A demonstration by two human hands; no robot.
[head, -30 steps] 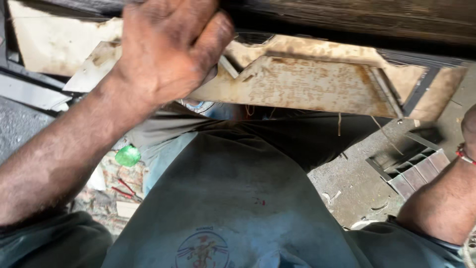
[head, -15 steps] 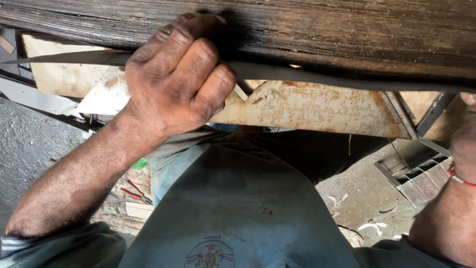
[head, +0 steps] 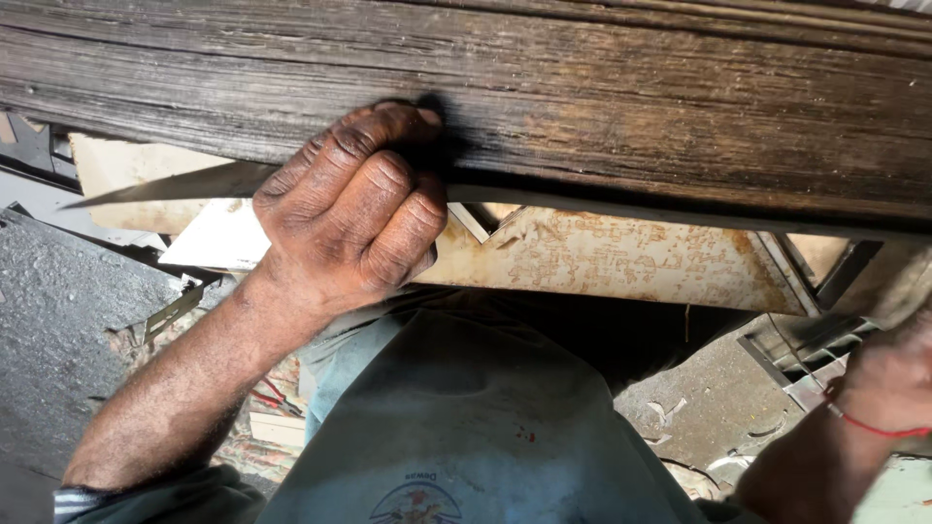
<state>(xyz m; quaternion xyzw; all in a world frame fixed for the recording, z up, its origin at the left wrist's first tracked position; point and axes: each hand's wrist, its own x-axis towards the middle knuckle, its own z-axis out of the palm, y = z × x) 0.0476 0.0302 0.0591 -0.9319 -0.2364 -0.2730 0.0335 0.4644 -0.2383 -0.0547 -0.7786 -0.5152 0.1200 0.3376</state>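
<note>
Across the top of the frame, the left hand (head: 349, 209) curls tightly around a thin metal strip (head: 165, 184) under the rough, dark-grained plank (head: 631, 107), while the right hand (head: 888, 374), lower right, is blurred and perhaps grips something.

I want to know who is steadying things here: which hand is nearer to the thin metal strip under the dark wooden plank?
Left. The left hand grips the metal strip against the wooden plank; the right hand sits at the frame's right edge, below it.
</note>
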